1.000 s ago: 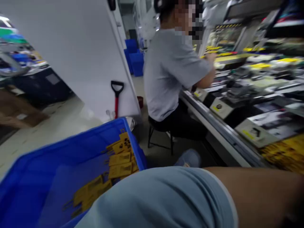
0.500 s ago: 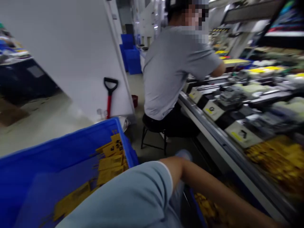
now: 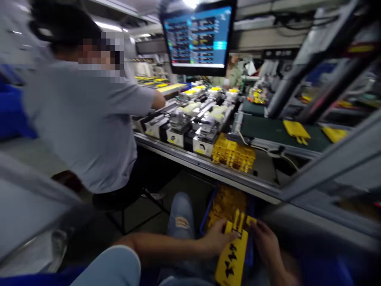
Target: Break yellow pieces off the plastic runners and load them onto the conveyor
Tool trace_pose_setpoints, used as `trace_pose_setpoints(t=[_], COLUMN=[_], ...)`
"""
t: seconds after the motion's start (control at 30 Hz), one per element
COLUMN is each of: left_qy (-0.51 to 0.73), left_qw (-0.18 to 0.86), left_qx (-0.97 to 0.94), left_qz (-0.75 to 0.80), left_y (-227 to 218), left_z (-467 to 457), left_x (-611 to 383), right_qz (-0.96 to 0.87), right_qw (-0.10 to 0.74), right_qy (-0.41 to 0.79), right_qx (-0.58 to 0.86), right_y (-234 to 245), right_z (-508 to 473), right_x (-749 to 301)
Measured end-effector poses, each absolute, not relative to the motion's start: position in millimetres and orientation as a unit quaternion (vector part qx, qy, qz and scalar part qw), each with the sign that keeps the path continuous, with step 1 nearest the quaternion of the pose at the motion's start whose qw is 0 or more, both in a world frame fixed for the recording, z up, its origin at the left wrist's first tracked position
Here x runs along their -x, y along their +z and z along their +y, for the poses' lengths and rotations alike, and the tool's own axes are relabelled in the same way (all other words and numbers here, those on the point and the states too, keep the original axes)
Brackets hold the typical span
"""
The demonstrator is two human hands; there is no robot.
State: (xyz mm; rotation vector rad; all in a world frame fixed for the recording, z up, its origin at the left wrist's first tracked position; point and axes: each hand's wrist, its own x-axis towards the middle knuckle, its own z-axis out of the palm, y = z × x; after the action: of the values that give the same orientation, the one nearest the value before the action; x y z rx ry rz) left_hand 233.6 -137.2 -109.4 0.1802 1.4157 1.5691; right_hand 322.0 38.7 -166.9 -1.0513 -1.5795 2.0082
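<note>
1. Left hand [image 3: 217,238] and right hand [image 3: 264,242] grip a yellow part [image 3: 232,258] above a blue bin [image 3: 208,214] holding similar pieces [image 3: 226,204].
2. A seated co-worker [image 3: 83,119] reaches toward machines [image 3: 190,123] on a bench [image 3: 202,163].
3. A monitor [image 3: 198,37] hangs beyond.

Ceiling lights [image 3: 191,3] glare overhead; the edges warp and blur.
</note>
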Motion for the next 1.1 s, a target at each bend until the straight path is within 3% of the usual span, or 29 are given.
trace_pose_setpoints(t=[0.13, 0.27, 0.37, 0.57, 0.73, 1.1], left_qy=[0.659, 0.643, 0.619, 0.598, 0.592, 0.576], left_qw=[0.505, 0.542, 0.567, 0.589, 0.618, 0.618], left_qx=[0.004, 0.037, 0.021, -0.026, -0.021, -0.012], left_qz=[0.557, 0.54, 0.543, 0.544, 0.516, 0.536], left_y=[-133, -146, -149, -150, -149, -141], left_z=[-141, -140, -136, -130, -128, -127], left_x=[-244, -255, -263, -267, -267, -263], right_qz=[-0.447, -0.455, -0.518, -0.654, -0.733, -0.832], right_qw=[0.226, 0.238, 0.225, 0.107, 0.061, 0.047], right_qy=[0.796, 0.787, 0.747, 0.634, 0.568, 0.476], right_qx=[0.339, 0.343, 0.351, 0.398, 0.369, 0.283], right_y=[-141, -118, -115, -120, -120, -109], right_z=[48, 51, 46, 19, 2, 3], right_x=[-340, -351, -360, -378, -380, -371])
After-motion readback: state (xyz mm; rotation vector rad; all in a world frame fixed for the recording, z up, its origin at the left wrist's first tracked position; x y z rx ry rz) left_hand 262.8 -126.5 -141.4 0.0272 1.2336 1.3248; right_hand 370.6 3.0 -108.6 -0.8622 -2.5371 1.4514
